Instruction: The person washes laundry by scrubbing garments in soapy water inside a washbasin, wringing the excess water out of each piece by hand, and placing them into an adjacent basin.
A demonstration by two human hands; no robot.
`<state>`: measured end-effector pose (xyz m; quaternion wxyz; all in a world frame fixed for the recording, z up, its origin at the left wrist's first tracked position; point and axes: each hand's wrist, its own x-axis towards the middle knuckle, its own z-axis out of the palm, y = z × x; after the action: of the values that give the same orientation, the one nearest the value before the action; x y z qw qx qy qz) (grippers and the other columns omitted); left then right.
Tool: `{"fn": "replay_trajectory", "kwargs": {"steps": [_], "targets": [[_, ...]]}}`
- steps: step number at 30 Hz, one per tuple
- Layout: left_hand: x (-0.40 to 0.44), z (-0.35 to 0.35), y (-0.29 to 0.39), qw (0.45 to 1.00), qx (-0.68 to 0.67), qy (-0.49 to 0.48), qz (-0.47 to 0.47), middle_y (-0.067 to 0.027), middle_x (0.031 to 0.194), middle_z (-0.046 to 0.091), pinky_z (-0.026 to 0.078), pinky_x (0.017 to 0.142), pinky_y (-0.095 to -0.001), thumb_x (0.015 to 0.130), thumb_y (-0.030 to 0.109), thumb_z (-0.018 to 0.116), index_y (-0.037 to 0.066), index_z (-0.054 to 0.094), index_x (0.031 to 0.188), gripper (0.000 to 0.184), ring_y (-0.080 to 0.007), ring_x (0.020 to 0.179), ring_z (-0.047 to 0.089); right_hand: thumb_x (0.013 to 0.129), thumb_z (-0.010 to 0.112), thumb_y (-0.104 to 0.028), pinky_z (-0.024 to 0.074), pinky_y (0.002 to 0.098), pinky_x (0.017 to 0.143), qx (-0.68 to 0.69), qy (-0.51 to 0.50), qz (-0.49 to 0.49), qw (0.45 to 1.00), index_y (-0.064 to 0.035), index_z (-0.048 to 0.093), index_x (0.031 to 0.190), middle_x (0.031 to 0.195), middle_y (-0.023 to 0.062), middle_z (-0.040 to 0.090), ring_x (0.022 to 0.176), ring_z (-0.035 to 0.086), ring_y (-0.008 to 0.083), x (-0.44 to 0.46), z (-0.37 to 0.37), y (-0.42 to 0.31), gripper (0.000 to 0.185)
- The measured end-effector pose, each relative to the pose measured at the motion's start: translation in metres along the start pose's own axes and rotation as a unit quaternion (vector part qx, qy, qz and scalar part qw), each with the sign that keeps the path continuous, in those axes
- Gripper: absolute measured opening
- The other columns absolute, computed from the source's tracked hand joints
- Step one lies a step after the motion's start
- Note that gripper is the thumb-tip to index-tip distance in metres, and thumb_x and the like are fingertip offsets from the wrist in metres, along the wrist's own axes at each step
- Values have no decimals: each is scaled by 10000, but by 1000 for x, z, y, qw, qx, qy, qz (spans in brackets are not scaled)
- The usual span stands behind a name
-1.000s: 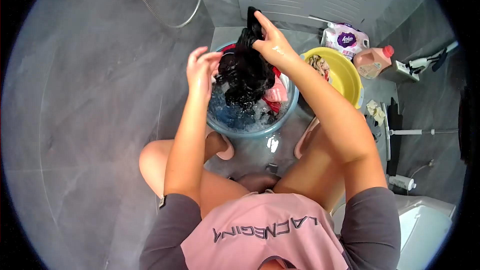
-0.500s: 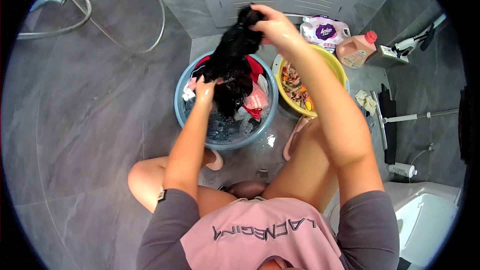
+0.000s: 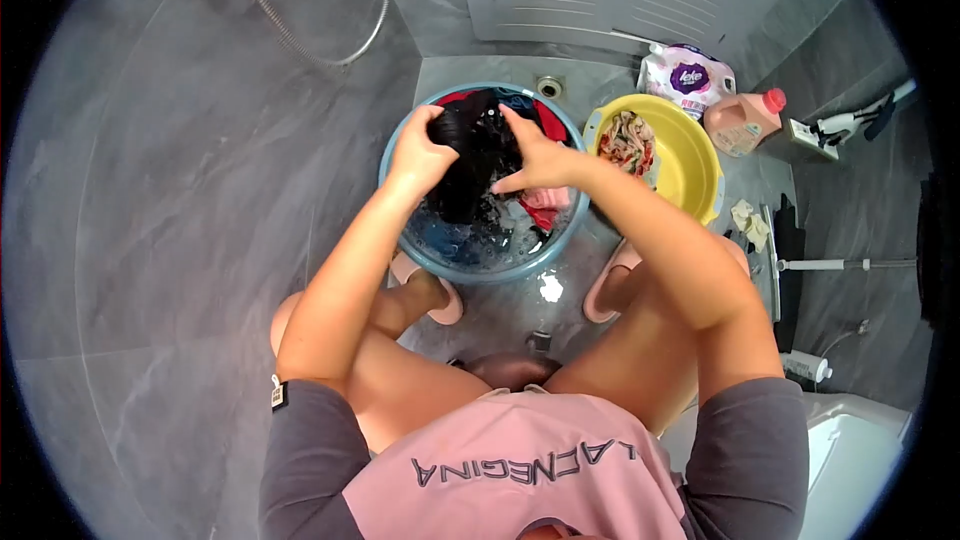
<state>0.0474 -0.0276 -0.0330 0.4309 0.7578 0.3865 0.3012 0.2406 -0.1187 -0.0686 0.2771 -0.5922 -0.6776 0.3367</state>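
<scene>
Left hand (image 3: 420, 154) is clamped on the black cloth (image 3: 462, 180), toward the left edge of the basin (image 3: 495, 275); the right hand (image 3: 543, 156), apart from it, is splayed at the cloth's right side, contact unclear. Pink cloth (image 3: 546, 199) lies near the basin's right edge. Beyond, a tub (image 3: 692, 175) carries patterned cloth (image 3: 627, 143) along its left edge; a jug (image 3: 742, 126) stands by its right.

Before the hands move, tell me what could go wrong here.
The black cloth might bleed dye onto the pink cloth in the same blue tub.
Lifted fast, the black cloth could drip into the yellow basin close beside.
The left hand holds it while the right hand is spread open, so it might slip.
</scene>
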Motion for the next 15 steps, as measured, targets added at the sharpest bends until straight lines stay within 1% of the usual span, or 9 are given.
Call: {"fn": "replay_trajectory", "kwargs": {"steps": [1, 4, 5, 6, 8, 10, 12, 14, 15], "targets": [[-1, 0, -1, 999, 34, 1, 34, -76, 852, 594, 432, 793, -266, 611, -64, 564, 0, 533, 976, 372, -178, 828, 569, 589, 838, -352, 223, 382, 1094, 25, 28, -22, 999, 10, 10, 1428, 1409, 294, 221, 1331, 237, 374, 5, 14, -9, 1233], [-11, 2, 15, 984, 148, 15, 101, -181, 993, 579, 438, 861, -344, 622, -41, 571, -11, 536, 1028, 409, -317, 977, 570, 532, 857, -384, 222, 399, 1096, 71, 92, -55, 992, 12, -37, 1426, 1403, 312, 216, 1328, 241, 391, 19, 50, -26, 1325], [-15, 2, 24, 984, 154, -10, 85, -209, 1060, 558, 423, 901, -372, 618, -32, 575, -14, 538, 1041, 425, -369, 1046, 530, 514, 866, -373, 221, 393, 1095, 76, 118, -110, 984, 19, 32, 1423, 1410, 278, 227, 1329, 248, 372, 28, 63, -19, 1294], [-18, 5, 26, 985, 131, -19, 107, -192, 1082, 549, 413, 919, -354, 622, -32, 567, -15, 525, 1077, 457, -357, 1056, 527, 558, 856, -286, 273, 389, 1071, 77, 118, -157, 978, 3, 185, 1397, 1381, 211, 324, 1297, 326, 326, 37, 73, -19, 1112], [-21, 0, 30, 988, 88, -70, 110, -161, 1125, 530, 406, 931, -337, 609, -43, 570, 4, 506, 1144, 541, -327, 1078, 523, 614, 821, -182, 342, 374, 1025, 312, 84, -97, 941, -23, 333, 1326, 1309, 139, 437, 1228, 424, 270, 39, 88, -17, 878], [-15, -10, 21, 988, 42, -124, 82, -141, 1159, 510, 395, 955, -333, 637, 4, 637, 5, 461, 1216, 605, -287, 1113, 508, 689, 749, -103, 429, 331, 927, 354, 166, -76, 917, -33, 476, 1211, 1164, 84, 561, 1085, 539, 202, 38, 85, -29, 593], [-6, -15, 10, 955, -249, -161, -1, -150, 1181, 500, 368, 993, -344, 658, 140, 750, -16, 407, 1264, 714, -273, 1144, 485, 722, 709, -84, 447, 317, 885, 349, 185, -59, 917, -33, 521, 1169, 1107, 70, 592, 1027, 565, 186, 44, 75, -38, 488], [0, -16, 7, 979, -159, -124, 17, -171, 1219, 480, 339, 1021, -346, 662, 245, 801, -35, 357, 1296, 823, -261, 1179, 457, 740, 688, -96, 454, 311, 859, 373, 155, 4, 915, -26, 550, 1150, 1093, 59, 607, 976, 580, 169, 39, 53, -68, 438], [-1, -14, 14, 995, -35, -10, 90, -194, 1256, 437, 353, 1007, -346, 634, 254, 813, -40, 362, 1293, 851, -269, 1177, 457, 733, 696, -100, 450, 316, 868, 359, 107, 65, 925, -24, 541, 1162, 1116, 66, 598, 992, 574, 169, 43, 50, -65, 463]]}}
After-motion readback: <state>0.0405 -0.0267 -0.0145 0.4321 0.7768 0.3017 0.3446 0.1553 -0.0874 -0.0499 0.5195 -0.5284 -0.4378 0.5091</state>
